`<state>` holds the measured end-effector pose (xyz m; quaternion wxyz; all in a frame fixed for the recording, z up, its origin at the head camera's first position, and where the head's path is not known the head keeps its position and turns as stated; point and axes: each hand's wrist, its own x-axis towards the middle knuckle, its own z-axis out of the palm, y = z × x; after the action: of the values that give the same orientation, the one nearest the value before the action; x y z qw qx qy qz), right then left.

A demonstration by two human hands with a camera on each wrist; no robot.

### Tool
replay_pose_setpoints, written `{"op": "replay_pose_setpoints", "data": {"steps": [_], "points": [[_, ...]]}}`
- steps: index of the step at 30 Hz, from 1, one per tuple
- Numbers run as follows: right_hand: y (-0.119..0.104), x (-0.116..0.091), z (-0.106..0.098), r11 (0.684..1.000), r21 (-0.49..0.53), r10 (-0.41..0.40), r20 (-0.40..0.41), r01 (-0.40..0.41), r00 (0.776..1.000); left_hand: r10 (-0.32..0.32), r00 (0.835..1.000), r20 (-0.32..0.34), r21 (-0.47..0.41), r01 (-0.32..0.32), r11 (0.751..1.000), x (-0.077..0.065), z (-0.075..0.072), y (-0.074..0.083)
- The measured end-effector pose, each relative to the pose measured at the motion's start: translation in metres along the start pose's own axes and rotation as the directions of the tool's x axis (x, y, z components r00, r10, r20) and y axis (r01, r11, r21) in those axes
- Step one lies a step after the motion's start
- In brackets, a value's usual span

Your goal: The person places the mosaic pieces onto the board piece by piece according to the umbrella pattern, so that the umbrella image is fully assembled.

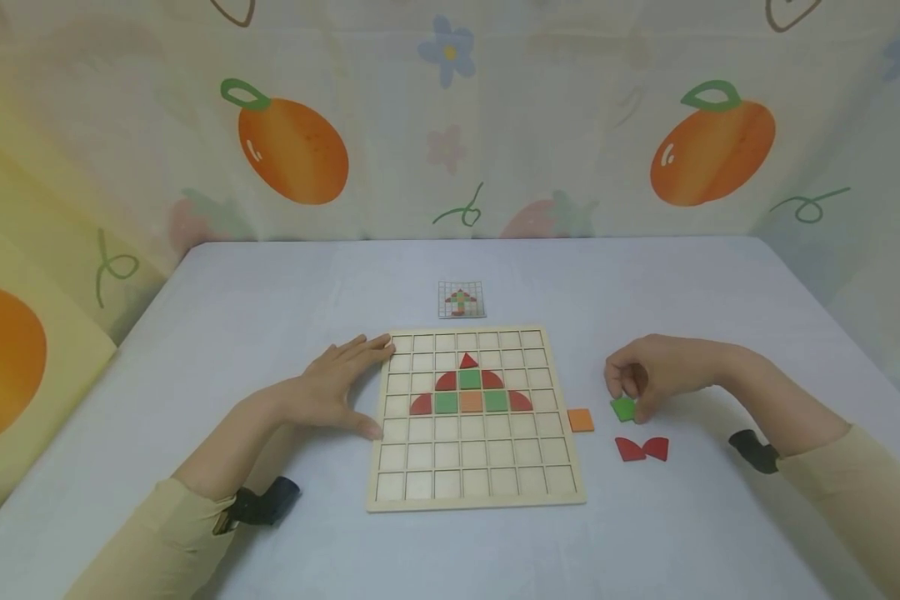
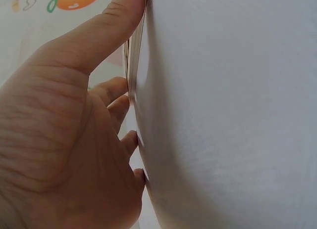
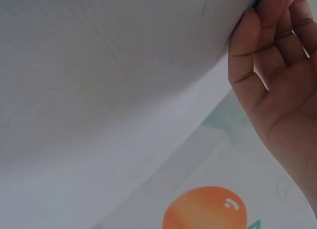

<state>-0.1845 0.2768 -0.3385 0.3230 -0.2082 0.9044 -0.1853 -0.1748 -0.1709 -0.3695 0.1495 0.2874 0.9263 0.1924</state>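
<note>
Being thin, the green square tile could slip from the pinching right hand; the left hand lies outspread.

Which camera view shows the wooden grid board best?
The head view: it shows nearly the whole grid board, the left hand covering only a little of its edge. The left wrist view catches just its thin edge; the right wrist view shows none.
</note>
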Motion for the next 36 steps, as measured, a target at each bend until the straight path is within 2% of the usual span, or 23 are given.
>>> {"op": "replay_pose_setpoints", "data": {"steps": [8, 16, 22, 36], "points": [[0.0, 0.002, -0.003, 1.0, -0.011, -0.026, -0.022, 0.025, 0.999, -0.005, 1.0, 0.001, 0.002, 0.005, 1.0, -0.001, 0.0, 0.001], [0.003, 0.007, -0.006, 0.997, -0.049, -0.065, -0.1, 0.061, 0.993, -0.004, 1.0, -0.001, 0.005, 0.004, 1.0, -0.001, 0.001, 0.0], [0.0, 0.01, -0.01, 0.997, -0.015, -0.077, -0.121, 0.076, 0.99, -0.005, 1.0, 0.0, 0.005, 0.005, 1.0, -0.001, 0.0, 0.0], [-0.017, 0.015, -0.014, 0.981, 0.08, -0.158, -0.179, 0.175, 0.971, -0.003, 1.0, 0.002, 0.01, 0.003, 1.0, 0.0, 0.0, 0.0]]}}
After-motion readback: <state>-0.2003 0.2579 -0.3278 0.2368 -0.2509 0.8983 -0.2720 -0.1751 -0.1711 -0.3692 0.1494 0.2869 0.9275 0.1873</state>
